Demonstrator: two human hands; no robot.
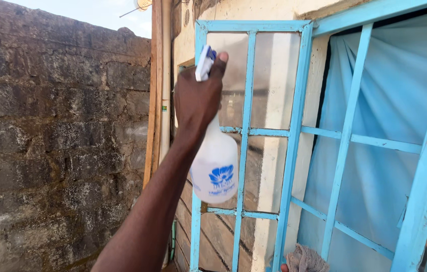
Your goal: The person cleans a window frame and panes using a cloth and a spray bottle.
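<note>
Head view, looking along the raised left arm toward an open window. The left hand [198,98] is lifted to upper-pane height and wraps the neck of a translucent white plastic spray bottle with a white-and-blue trigger head [215,163]; its fingers [219,63] are closed around the neck, with one fingertip resting up by the trigger head, which points toward the glass. The bottle hangs below the hand, upright, its rounded body bearing a blue flower print and overlapping the lower left pane in this view; whether it touches the glass cannot be told.

Just behind the bottle stands a light-blue painted metal window frame with dusty glass panes [246,131], swung outward on its hinge side. To its right, a second light-blue frame section [347,136] crosses the opening, behind which a pale blue curtain [389,95] hangs in folds. At the bottom edge, below the window, a frayed grey-brown cloth [304,259] shows, with a fingertip of the right hand [284,268] just beside it; the rest of that hand is out of view, so its grip cannot be told.

A rough dark stone-block wall [57,131] fills the left side, well apart from the hand, and a vertical wooden post [154,100] stands between wall and window.
</note>
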